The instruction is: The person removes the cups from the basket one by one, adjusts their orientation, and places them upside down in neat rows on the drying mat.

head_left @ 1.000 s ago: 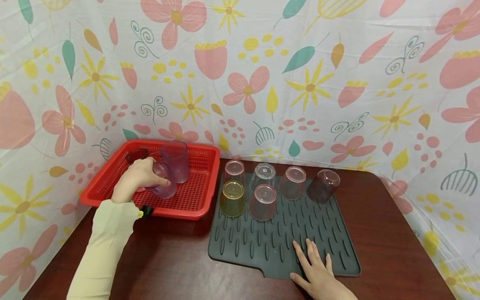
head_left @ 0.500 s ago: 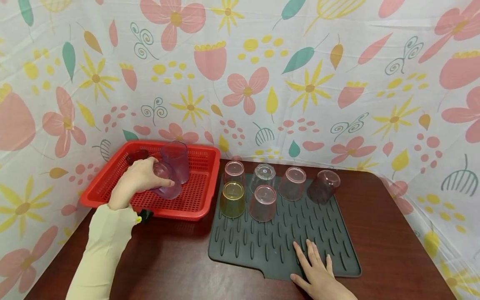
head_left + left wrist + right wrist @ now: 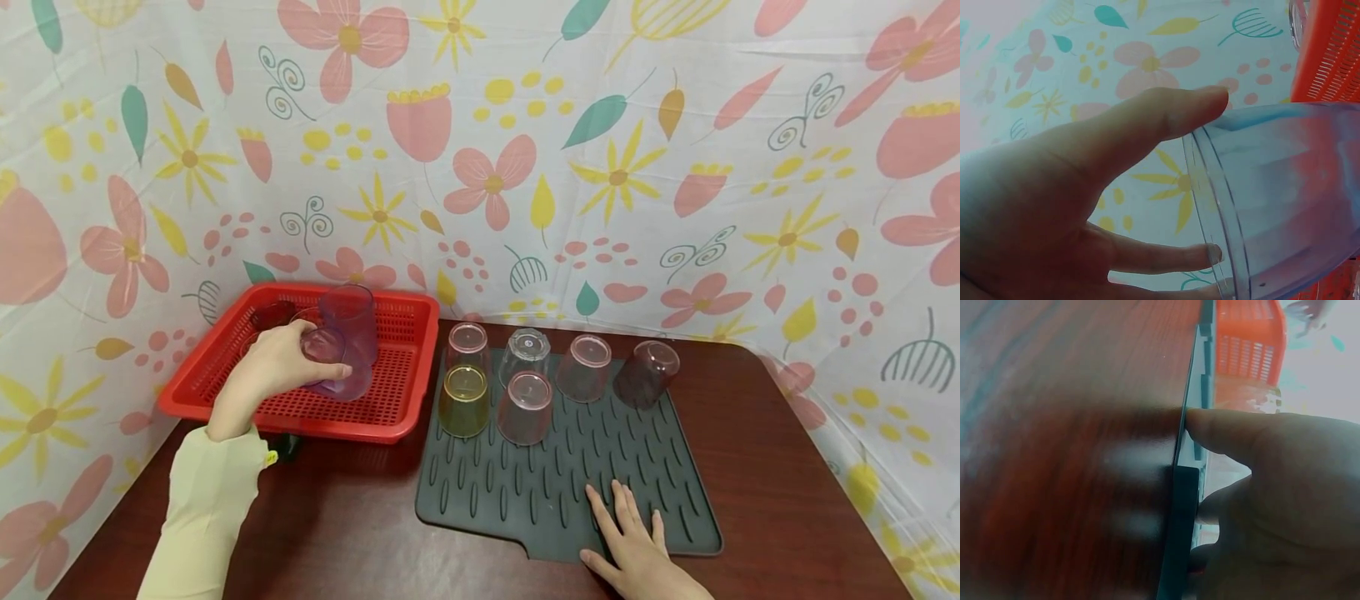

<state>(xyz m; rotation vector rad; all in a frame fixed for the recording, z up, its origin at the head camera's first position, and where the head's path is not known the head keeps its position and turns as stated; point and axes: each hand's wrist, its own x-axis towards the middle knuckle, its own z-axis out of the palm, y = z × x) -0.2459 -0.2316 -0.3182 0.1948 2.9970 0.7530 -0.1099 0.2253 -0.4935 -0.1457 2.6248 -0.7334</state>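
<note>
Here, the left hand's grip (image 3: 277,360) holds one end of a purple tumbler (image 3: 354,385), inside or just above the red basket (image 3: 337,428); the right hand (image 3: 639,552) lies splayed wide on the dark mat (image 3: 555,492), near six upturned glasses (image 3: 465,408).

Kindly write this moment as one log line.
left hand: holds purple cup | right hand: rests on mat | mat: six upside-down cups | basket: more cups

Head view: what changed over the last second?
The purple glass, held throughout by the left hand, tipped further over, its lower end swinging right. Nothing newly gripped or let go. Unchanged: right hand resting on the gray mat, six upside-down glasses, red basket.
</note>
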